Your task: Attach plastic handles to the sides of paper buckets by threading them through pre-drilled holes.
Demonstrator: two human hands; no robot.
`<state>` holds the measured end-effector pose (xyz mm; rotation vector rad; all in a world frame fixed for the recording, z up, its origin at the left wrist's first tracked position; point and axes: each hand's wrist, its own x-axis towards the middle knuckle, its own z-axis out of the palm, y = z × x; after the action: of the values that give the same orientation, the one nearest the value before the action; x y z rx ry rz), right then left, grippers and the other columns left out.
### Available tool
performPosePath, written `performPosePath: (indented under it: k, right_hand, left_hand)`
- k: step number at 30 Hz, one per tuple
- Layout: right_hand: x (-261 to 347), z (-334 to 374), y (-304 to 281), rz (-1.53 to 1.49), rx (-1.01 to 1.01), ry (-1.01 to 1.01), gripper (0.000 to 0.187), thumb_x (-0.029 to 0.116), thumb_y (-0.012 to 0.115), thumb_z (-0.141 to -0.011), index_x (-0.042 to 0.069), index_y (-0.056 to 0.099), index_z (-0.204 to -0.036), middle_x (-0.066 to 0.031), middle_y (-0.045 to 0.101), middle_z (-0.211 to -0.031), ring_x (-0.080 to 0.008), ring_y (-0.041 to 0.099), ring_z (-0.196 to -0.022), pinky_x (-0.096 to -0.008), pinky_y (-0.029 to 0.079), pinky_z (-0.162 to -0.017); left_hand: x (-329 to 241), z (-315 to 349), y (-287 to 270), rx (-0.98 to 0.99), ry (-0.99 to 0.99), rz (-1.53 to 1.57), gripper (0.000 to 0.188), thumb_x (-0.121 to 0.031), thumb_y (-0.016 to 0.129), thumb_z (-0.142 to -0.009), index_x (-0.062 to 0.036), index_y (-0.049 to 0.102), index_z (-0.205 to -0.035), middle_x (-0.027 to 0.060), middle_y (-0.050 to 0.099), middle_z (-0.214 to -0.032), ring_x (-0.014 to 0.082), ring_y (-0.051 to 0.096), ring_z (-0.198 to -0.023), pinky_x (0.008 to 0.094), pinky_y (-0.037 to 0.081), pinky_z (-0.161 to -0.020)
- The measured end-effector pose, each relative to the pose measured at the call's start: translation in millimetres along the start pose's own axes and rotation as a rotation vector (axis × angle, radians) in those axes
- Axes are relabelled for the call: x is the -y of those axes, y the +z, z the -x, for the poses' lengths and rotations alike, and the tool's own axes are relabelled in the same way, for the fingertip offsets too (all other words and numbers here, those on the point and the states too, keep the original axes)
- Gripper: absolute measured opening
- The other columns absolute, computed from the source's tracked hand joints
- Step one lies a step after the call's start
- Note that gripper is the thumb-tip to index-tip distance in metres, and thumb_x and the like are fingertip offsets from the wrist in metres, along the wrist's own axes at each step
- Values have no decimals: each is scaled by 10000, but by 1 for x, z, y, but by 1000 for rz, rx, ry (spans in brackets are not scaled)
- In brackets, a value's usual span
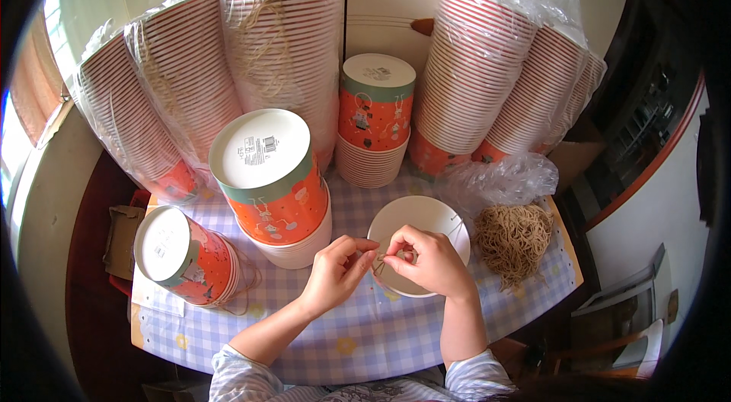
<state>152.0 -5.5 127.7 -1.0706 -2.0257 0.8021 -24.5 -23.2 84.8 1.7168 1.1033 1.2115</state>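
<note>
My left hand point(340, 271) and my right hand point(431, 259) meet fingertip to fingertip over the left rim of a white paper tub point(420, 209). Both hands are closed in a pinch. A thin strand shows below the right fingertips; its kind is too small to tell. What the left thumb and forefinger hold is hidden or too fine to see. A few thin dark lines show on the tub's inner right wall. Just right of the tub lies a tangled heap of tan strings point(514, 244).
Upside-down stacks of orange-and-green printed tubs stand left point(205, 269), centre-left point(278, 204) and behind point(375, 116). Tall plastic-wrapped tub stacks point(285, 59) point(480, 59) line the back. Crumpled clear plastic point(506, 181) lies behind the strings. A checked cloth point(327, 341) covers the table.
</note>
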Motion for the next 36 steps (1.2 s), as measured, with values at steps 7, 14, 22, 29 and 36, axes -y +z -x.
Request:
performPosePath:
  k: [7,14,22,29,36]
  right_hand:
    - [1,0,1,-5,12,-17,157,39,684,-715,37,541,-782,-4,565,-662,-66,483,-542,-228,412,-497]
    - [-1,1,0,-133,51,-16,143,34,677,-736,31,561,-819,23,573,-708,-30,480,-581,-192,404,-508]
    - [-5,3,3,-305,72,-14,179,27,658,-751,35,534,-879,11,589,-751,-34,488,-604,-197,416,-533]
    - [3,1,-1,-251,157,8,213,-44,611,-748,23,524,-930,15,571,-800,-15,501,-655,-167,423,-573]
    - [-11,-1,-7,-243,38,10,84,-18,592,-759,14,610,-835,-12,604,-770,-66,553,-655,-207,459,-592]
  left_hand:
    - [14,0,4,12,31,158,122,-93,620,-825,6,607,-895,64,586,-829,85,541,-635,220,452,-564]
    - [-7,1,-3,12,50,110,71,-61,616,-820,0,596,-851,62,572,-832,89,535,-654,216,440,-569]
    - [-12,4,-5,17,96,78,69,-47,634,-805,-3,582,-820,39,529,-792,69,534,-657,204,429,-553]
    - [-7,4,-1,64,32,281,80,-68,624,-821,-10,569,-816,32,523,-782,66,557,-652,193,443,-553]
    - [-13,4,-3,28,124,-109,98,-88,671,-759,-34,603,-803,54,535,-730,128,562,-586,245,457,-519]
